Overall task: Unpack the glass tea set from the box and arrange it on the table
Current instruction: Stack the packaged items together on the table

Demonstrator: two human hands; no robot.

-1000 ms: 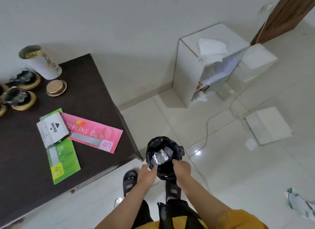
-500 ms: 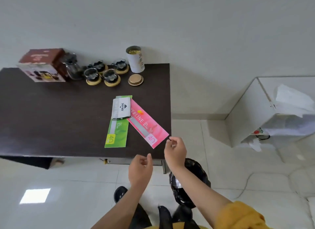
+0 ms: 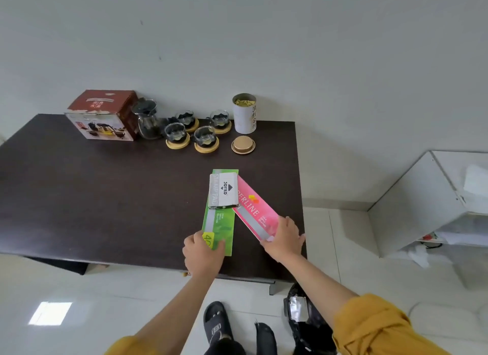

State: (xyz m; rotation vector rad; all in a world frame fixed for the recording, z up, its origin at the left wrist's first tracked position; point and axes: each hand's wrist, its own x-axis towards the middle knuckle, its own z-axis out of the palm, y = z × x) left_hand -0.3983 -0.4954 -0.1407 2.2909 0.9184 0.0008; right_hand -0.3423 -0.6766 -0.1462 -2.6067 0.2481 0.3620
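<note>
Head view, worktop (image 3: pixel 105 196): dark surface standing against the wall, carrying every item of the set.
Head view, box (image 3: pixel 104 114): red-brown carton sitting at the far left edge by the wall, flaps appearing closed.
Head view, teapot (image 3: pixel 148 122): glass pot standing just right of the box, touching or nearly touching it.
Head view, cups (image 3: pixel 194 131): four glass cups sitting on round wooden coasters, grouped right of the teapot.
Head view, tea tin (image 3: pixel 244 113): white cylinder standing open at the far right of the row, its round lid (image 3: pixel 243 145) lying just in front.
Head view, left hand (image 3: pixel 202 251): fingers pressing down on the near end of the green packet (image 3: pixel 219 222); grasping or merely resting, cannot tell.
Head view, right hand (image 3: pixel 284 239): fingers lying spread over the near end of the pink packet (image 3: pixel 254 213); not clenched.
Head view, grey packet (image 3: pixel 224 190): lying across the far ends of both coloured packets.
Key relation: the set is lying well beyond both hands, up and to the left; the left hand is sitting nearer it; the row is running left to right along the wall.
Judgement: the set is looking unpacked; both hands appear to be clearing stationery at the near edge.
Floor: black bag (image 3: pixel 303 317) resting beside the person's feet.
</note>
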